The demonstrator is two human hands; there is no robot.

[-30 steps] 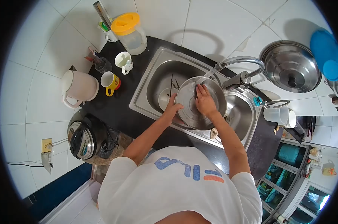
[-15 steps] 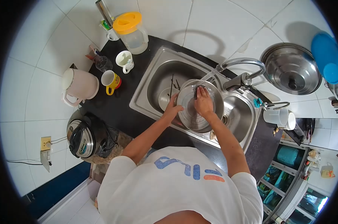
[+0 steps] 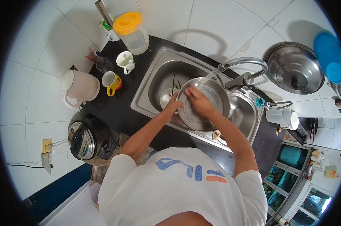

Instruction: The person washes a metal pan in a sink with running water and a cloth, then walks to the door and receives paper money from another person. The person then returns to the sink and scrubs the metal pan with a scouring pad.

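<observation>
A shiny steel bowl (image 3: 215, 116) is held tilted over the sink (image 3: 144, 96), across the middle between its two basins. My left hand (image 3: 173, 108) grips the bowl's left rim, thumb on the inside. Inside the bowl, my right hand (image 3: 198, 102) presses with closed fingers against the upper left wall; whatever lies under them is hidden. Water runs from the curved faucet (image 3: 249, 62) into the bowl near my right fingers. Behind my left hand, a pale dish (image 3: 165, 98) and some dark thin utensils (image 3: 173, 84) lie in the left basin.
On the dark counter left of the sink stand a yellow mug (image 3: 112, 82), a white mug (image 3: 126, 62), a yellow-lidded pitcher (image 3: 134, 35) and a pale kettle (image 3: 80, 88). A rice cooker (image 3: 83, 139) sits nearer. A large steel basin (image 3: 294, 67) leans on the right wall.
My right hand has moved left and up inside the bowl, toward its rim. The dark scouring pad seen under its fingers earlier is out of sight. The bowl has shifted slightly right and tilted.
</observation>
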